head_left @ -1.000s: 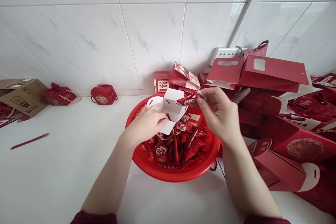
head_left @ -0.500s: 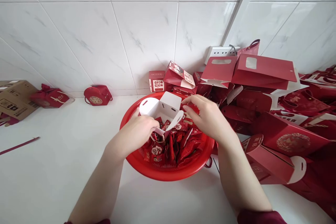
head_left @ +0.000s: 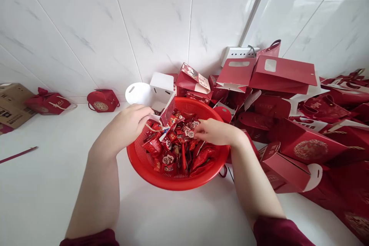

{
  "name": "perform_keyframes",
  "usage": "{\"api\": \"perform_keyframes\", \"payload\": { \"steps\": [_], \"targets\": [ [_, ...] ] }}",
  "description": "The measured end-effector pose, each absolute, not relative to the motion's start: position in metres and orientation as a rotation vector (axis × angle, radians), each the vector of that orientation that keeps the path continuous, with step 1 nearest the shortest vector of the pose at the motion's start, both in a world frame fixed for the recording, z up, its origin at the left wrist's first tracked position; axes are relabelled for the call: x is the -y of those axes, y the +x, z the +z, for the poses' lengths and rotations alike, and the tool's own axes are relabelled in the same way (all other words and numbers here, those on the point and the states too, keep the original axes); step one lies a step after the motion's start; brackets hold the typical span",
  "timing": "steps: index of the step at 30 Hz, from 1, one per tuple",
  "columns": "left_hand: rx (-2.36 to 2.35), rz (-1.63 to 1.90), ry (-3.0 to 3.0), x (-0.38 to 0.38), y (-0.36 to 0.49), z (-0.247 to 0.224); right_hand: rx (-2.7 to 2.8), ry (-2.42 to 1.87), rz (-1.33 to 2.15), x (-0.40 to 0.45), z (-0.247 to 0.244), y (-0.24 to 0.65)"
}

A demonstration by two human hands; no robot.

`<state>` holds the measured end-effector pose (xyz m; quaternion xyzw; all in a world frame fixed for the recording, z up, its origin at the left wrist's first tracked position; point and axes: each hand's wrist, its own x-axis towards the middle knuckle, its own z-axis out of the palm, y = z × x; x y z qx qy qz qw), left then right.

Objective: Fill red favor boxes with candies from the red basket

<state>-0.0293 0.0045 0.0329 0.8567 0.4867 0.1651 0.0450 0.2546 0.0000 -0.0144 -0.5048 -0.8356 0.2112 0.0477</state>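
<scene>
A white tiled wall (head_left: 155, 27), veined with grey, rises behind the pale worktop (head_left: 37, 192). Across the right side spreads a heap of red boxes (head_left: 309, 148), some with white flaps or cut-out handle holes. Centrally on the worktop stands a round red basket (head_left: 178, 185) with perforated sides. At the far left lies a brown cardboard box (head_left: 17, 105).

The left hand (head_left: 127, 127) has its grip closed on the near side of an open box (head_left: 163, 102) — white inside, red outside — which is tilted over the basket's back left rim. The right hand (head_left: 213, 131) reaches into the basket from the right, fingertips bent down at the wrapped sweets (head_left: 188, 132); whether its grip has hold of one, I cannot tell.

Near the wall on the left sit a bow-topped box (head_left: 49, 103) and a rounded red box (head_left: 102, 100), apart from each other. A white power strip (head_left: 238, 53) is partly hidden behind the heap. Smallest come the sweets, filling the basket in shiny red wrappers, and a thin red strip (head_left: 19, 154) lying flat on the left — well apart from the basket.
</scene>
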Motion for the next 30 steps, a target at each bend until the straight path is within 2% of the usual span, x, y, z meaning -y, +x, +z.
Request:
{"api": "perform_keyframes", "payload": {
  "steps": [2,7,15,23,28,30],
  "targets": [
    [-1.459,0.451,2.604,-0.005,-0.028,0.032,2.605,-1.537,0.69,-0.006,-0.021,0.247],
    [-1.421,0.382,2.621,-0.004,-0.027,0.03,2.474,-1.758,0.541,-0.016,-0.034,0.253],
    [-1.313,0.379,2.664,-0.013,-0.027,0.021,2.384,-1.861,0.51,-0.004,-0.018,0.272],
    [-1.301,0.155,2.556,-0.025,-0.024,0.001,2.493,-1.595,0.477,-0.011,-0.032,0.245],
    [-1.305,0.145,2.522,-0.028,-0.024,0.0,2.716,-1.187,0.731,-0.014,-0.047,0.226],
    [-1.286,0.163,2.535,-0.026,-0.024,0.003,2.752,-1.154,0.78,-0.013,-0.049,0.227]
  ]
}}
